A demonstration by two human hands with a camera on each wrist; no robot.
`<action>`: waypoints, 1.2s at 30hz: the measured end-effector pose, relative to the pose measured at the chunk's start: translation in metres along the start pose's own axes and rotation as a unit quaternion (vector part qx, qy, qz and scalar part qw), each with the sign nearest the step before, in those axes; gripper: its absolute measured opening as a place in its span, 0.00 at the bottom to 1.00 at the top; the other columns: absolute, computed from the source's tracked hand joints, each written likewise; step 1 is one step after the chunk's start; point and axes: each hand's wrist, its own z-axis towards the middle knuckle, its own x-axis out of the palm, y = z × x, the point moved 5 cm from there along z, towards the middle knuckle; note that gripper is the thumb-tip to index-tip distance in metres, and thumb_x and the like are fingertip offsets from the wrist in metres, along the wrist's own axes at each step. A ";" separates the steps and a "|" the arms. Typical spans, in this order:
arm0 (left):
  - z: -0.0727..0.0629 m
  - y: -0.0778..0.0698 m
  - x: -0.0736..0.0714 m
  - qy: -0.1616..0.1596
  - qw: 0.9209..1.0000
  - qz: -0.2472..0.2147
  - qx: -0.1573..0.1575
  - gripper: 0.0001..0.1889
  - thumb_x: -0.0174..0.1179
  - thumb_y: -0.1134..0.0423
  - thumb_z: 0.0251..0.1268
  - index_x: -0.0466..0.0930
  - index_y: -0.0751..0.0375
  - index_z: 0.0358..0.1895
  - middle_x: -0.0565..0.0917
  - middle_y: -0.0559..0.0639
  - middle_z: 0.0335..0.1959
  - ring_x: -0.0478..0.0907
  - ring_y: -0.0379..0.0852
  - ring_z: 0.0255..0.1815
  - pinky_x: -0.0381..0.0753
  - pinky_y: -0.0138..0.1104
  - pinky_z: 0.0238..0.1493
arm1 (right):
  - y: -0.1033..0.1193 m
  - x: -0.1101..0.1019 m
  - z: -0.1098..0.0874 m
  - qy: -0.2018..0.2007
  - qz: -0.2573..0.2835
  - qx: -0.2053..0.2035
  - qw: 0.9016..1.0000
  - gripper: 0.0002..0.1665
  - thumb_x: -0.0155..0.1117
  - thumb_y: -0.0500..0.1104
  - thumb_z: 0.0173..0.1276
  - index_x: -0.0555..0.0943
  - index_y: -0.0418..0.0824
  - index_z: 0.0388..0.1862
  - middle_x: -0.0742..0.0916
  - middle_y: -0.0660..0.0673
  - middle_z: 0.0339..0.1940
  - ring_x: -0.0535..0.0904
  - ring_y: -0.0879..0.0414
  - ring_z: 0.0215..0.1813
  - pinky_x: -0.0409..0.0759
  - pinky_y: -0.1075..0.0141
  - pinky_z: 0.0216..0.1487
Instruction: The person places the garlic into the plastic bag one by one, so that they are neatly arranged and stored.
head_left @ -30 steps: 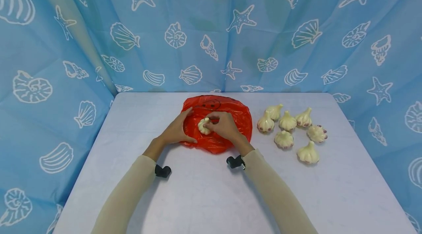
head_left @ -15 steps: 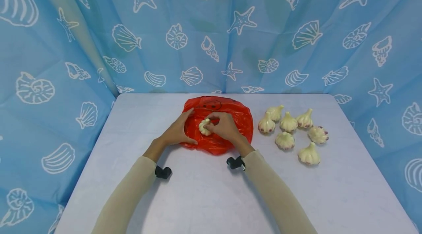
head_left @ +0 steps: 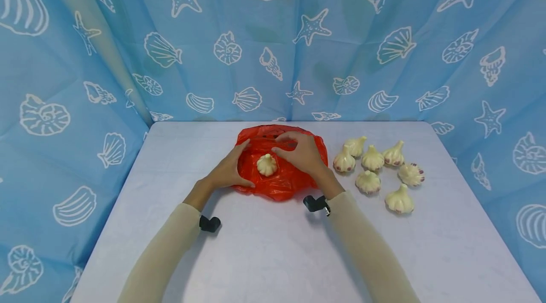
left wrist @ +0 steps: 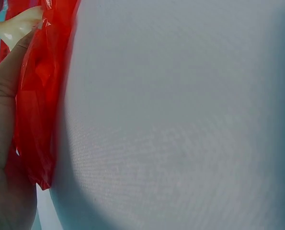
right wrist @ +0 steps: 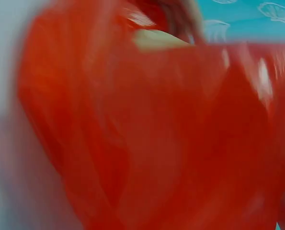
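Observation:
A red plastic bag (head_left: 286,184) lies on the white table with its mouth spread. Inside it, in the head view, a single garlic bulb (head_left: 267,165) rests stem up. My left hand (head_left: 227,169) is at the bag's left side, thumb and fingers spread wide apart against the plastic. The left wrist view has the thumb (left wrist: 3,96) behind a fold of red plastic, near the pale garlic. Over the bag's right part is my right hand (head_left: 302,152), fingers bent loosely and apart, holding nothing. Red plastic fills the blurred right wrist view and hides most of that hand.
To the right of the bag, several garlic bulbs (head_left: 373,158) lie loose in a cluster on the table (head_left: 256,255). A blue curtain (head_left: 324,61) with white shell prints hangs behind the table and along its sides.
My right hand has let go of the garlic bulb in the bag and moved up and to the right. The bulb stays in the bag. My left hand has barely moved.

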 end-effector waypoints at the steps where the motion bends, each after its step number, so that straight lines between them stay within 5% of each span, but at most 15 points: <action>1: 0.000 0.000 0.000 0.000 1.000 -0.001 -0.001 0.66 0.79 0.42 0.35 0.42 0.42 0.79 0.55 0.44 0.76 0.52 0.48 0.76 0.69 0.54 0.64 | 0.002 -0.007 0.000 -0.012 0.007 -0.007 1.000 0.19 0.74 0.50 0.60 0.85 0.44 0.47 0.86 0.51 0.48 0.79 0.50 0.54 0.81 0.53 0.52; 9: 0.000 0.001 -0.001 0.002 1.000 -0.004 -0.005 0.66 0.79 0.44 0.36 0.42 0.40 0.79 0.56 0.44 0.76 0.52 0.47 0.75 0.70 0.53 0.63 | -0.003 -0.062 -0.005 -0.069 -0.025 -0.006 0.997 0.18 0.71 0.47 0.63 0.84 0.42 0.50 0.86 0.45 0.48 0.81 0.47 0.51 0.83 0.54 0.50; 17: -0.003 0.000 0.001 0.005 1.000 -0.003 -0.010 0.65 0.79 0.45 0.36 0.41 0.40 0.79 0.55 0.45 0.76 0.51 0.49 0.76 0.69 0.54 0.64 | -0.044 -0.097 -0.024 -0.125 -0.083 0.057 0.987 0.20 0.70 0.44 0.63 0.82 0.40 0.53 0.85 0.42 0.50 0.81 0.46 0.51 0.81 0.51 0.53; 25: -0.006 -0.001 0.002 0.005 1.000 -0.007 -0.021 0.65 0.80 0.47 0.36 0.42 0.41 0.79 0.55 0.44 0.76 0.51 0.48 0.76 0.72 0.53 0.61 | -0.080 -0.109 -0.046 -0.096 -0.137 0.149 0.975 0.26 0.69 0.44 0.63 0.77 0.39 0.59 0.83 0.38 0.54 0.78 0.43 0.54 0.79 0.48 0.54; 36: -0.004 -0.005 0.002 0.005 1.000 -0.017 -0.016 0.65 0.80 0.48 0.35 0.43 0.41 0.79 0.56 0.43 0.76 0.51 0.47 0.75 0.74 0.52 0.59 | -0.094 -0.115 -0.058 -0.043 -0.168 0.197 0.965 0.30 0.71 0.46 0.61 0.75 0.36 0.59 0.83 0.34 0.51 0.79 0.41 0.51 0.80 0.48 0.52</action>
